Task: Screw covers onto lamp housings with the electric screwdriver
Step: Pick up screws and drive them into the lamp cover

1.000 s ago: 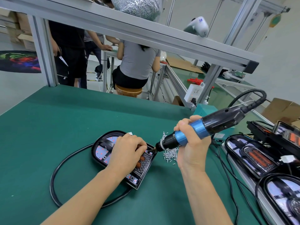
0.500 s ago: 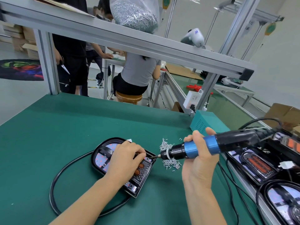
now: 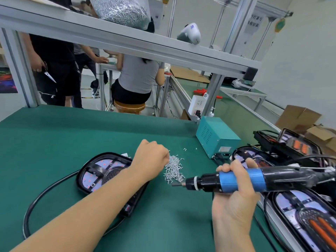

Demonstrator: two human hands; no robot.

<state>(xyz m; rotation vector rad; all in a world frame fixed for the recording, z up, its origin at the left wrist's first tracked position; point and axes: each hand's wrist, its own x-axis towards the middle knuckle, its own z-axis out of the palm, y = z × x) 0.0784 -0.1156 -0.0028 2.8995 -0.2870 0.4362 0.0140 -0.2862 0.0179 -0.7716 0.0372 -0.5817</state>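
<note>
Green tabletop (image 3: 54, 135) carries the lamp housing (image 3: 101, 171) under the left forearm. Left hand (image 3: 151, 159), fingers curled, reaches into the screw pile (image 3: 173, 168); whether it holds one is hidden. Right hand (image 3: 234, 186) grips the electric screwdriver (image 3: 227, 180). A fumbled screw could scatter the pile.

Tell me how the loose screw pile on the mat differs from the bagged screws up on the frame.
The screw pile lies small, spread and uncovered on the green mat, at the left hand. The bag of screws is far fuller, sealed in clear plastic, resting on the overhead rail. Both hold small silvery screws.
</note>
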